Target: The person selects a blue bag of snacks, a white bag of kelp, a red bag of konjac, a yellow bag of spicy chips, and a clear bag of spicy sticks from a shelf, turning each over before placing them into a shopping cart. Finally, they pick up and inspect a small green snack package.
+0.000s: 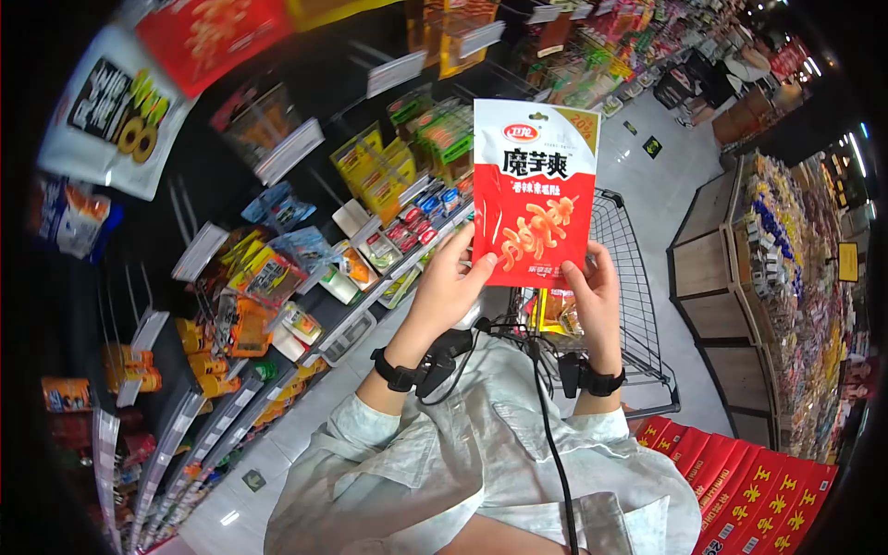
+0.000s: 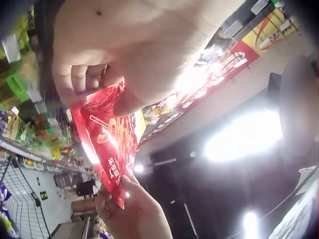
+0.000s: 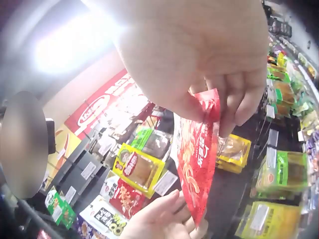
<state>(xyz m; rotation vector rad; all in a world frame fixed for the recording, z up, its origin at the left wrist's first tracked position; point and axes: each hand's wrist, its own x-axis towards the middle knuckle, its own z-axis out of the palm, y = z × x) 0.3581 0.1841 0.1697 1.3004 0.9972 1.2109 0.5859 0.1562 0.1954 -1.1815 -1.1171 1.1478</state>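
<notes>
A red and white snack bag (image 1: 535, 199) is held upright, its front facing the head camera. The left hand (image 1: 451, 282) pinches its lower left edge, thumb on the front and fingers behind. At the lower right corner the right hand (image 1: 597, 296) pinches it the same way. In the left wrist view the left hand (image 2: 134, 55) grips the near edge of the bag (image 2: 112, 134), and the right hand (image 2: 132, 211) holds the far end. The right wrist view has the right hand (image 3: 199, 59) gripping the bag (image 3: 195, 159), with the left hand (image 3: 162, 219) below.
Shelves of packaged snacks (image 1: 370, 171) line the left side. A wire shopping cart (image 1: 638, 305) stands behind and below the bag. Red boxes (image 1: 749, 481) are at the lower right, and a wood-sided display bin (image 1: 726, 277) stands across the aisle floor (image 1: 657, 185).
</notes>
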